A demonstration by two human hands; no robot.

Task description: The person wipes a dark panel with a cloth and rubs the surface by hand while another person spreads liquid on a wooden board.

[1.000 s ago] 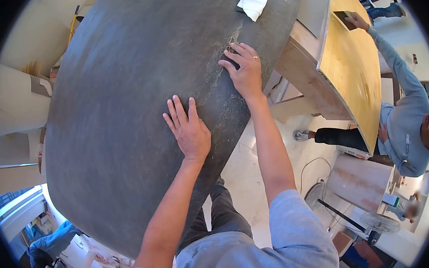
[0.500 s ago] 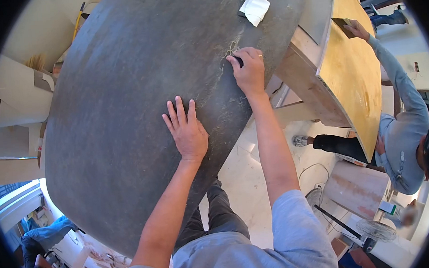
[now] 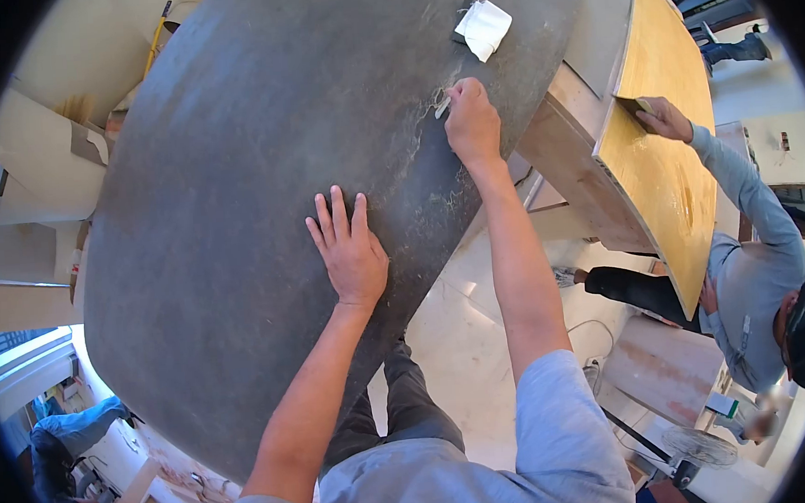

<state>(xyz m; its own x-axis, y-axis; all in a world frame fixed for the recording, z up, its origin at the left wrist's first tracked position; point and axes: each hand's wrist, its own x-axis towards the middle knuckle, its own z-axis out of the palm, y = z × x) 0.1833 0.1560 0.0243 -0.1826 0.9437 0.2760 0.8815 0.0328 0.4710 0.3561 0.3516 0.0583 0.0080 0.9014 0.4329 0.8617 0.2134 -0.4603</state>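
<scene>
My left hand (image 3: 355, 259) lies flat on the large dark grey curved panel (image 3: 205, 190), its fingers spread and nothing in it. Farther up the panel, my right hand (image 3: 474, 129) is closed round a small pale tool (image 3: 443, 107) whose tip shows beside the fingers. That tip is at the light, thread-like scratchy marks on the dark surface. Beyond my right hand, a folded white cloth (image 3: 485, 29) rests on the panel, with a dark block partly hidden under it.
At the right a co-worker (image 3: 752, 276) holds a flat scraper (image 3: 633, 108) against a yellowish curved panel (image 3: 655, 153). A fan (image 3: 700, 445) stands at the lower right. Another person's legs (image 3: 86, 423) show at the lower left. Rolled sheets (image 3: 42, 167) stand at the left.
My right hand has turned and moved slightly up, and the pale tool now shows at its fingers. My left hand has barely moved. The co-worker's scraper has moved down and left.
</scene>
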